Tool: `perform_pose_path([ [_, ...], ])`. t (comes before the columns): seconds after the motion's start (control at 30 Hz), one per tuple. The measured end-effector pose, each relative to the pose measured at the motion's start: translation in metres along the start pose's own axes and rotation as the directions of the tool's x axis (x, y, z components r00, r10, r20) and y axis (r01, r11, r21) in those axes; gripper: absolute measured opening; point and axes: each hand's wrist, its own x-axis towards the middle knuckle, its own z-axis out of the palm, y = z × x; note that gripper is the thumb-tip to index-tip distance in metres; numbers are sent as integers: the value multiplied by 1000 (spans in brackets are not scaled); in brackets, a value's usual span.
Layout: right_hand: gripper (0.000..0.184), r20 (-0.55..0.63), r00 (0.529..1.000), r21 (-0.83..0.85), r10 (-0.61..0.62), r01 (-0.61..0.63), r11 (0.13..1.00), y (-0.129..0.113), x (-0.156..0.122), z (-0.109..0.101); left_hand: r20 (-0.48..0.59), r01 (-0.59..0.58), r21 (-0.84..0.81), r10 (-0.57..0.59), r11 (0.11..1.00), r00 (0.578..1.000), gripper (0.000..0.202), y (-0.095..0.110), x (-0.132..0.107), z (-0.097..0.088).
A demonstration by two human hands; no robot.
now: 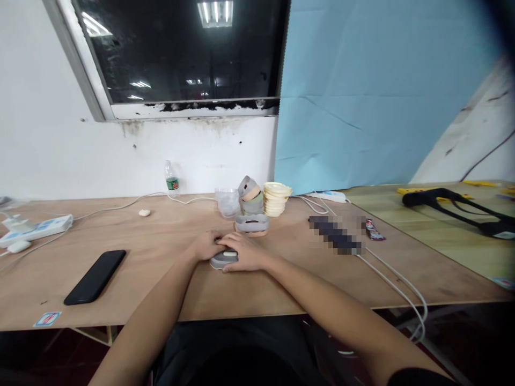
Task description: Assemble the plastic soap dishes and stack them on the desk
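Both my hands rest together on the wooden table (161,279) over a small grey round case (222,260). My left hand (207,245) curls around its left and far side. My right hand (243,252) covers its top and right side, fingers closed on it. Much of the case is hidden under my fingers. Just beyond my hands lies a grey and pink case (251,224), with a stack of similar grey, pink and green pieces (251,197) behind it.
A stack of cream lids (276,198), a clear plastic bag (227,202) and a small bottle (171,178) stand near the wall. A black phone (95,276) lies at left, power strips (36,229) and white cables around. A black frame (458,206) lies far right.
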Motion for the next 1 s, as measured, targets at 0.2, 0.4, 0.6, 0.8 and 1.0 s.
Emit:
perform_pose_path([
  [0.2, 77, 22, 999, 4, 27, -27, 1000, -1, 0, -3, 4, -24, 4, 24, 1000, 1000, 26, -7, 2, 3],
  [0.4, 77, 26, 999, 11, 23, -24, 1000, -2, 0, -7, 20, 4, -14, -4, 1000, 1000, 26, -9, 3, 5],
  [0.6, 76, 30, 999, 18, 33, -34, 999, -1, -1, -9, 27, 5, -26, -4, 1000, 1000, 30, -6, 3, 3],
  [0.8, 77, 41, 998, 36, 52, -54, 998, 0, -2, -11, 24, 21, -23, -20, 1000, 1000, 30, -7, 3, 4],
  [1.0, 77, 38, 997, 55, 60, -62, 997, 3, -2, -9, 34, 16, -7, -16, 1000, 999, 32, -3, 2, 3],
])
